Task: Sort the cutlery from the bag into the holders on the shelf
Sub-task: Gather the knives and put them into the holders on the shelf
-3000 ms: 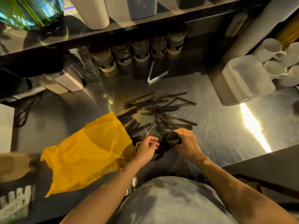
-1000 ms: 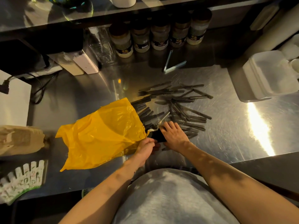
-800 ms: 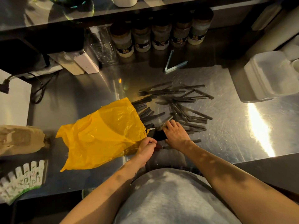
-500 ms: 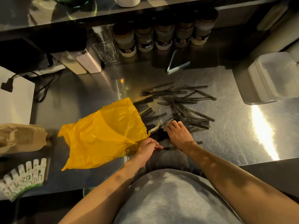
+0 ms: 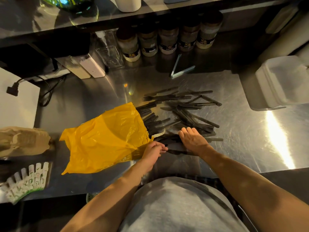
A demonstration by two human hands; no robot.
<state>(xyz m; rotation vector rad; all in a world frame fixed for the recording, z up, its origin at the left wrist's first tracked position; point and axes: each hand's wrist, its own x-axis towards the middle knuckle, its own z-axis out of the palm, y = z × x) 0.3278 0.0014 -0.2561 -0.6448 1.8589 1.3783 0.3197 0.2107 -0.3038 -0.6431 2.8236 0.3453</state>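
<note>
The bag (image 5: 107, 138) is plain yellow-orange. Right of the bag the cutlery (image 5: 167, 97) is all black, on a silver counter (image 5: 242, 131) with fine scratches. Left of the bag are a brown paper sack (image 5: 21, 139) and a white wrapper (image 5: 28, 180) with green print. Behind it, jars (image 5: 168, 41) carry dark labels

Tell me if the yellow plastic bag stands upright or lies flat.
Flat: the yellow plastic bag sprawls on the steel counter, black plastic cutlery fanning from its mouth.

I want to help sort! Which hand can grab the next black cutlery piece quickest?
Probably the right hand: it lies flat on the black cutlery pile. The left hand is curled up at the edge of the yellow bag.
</note>
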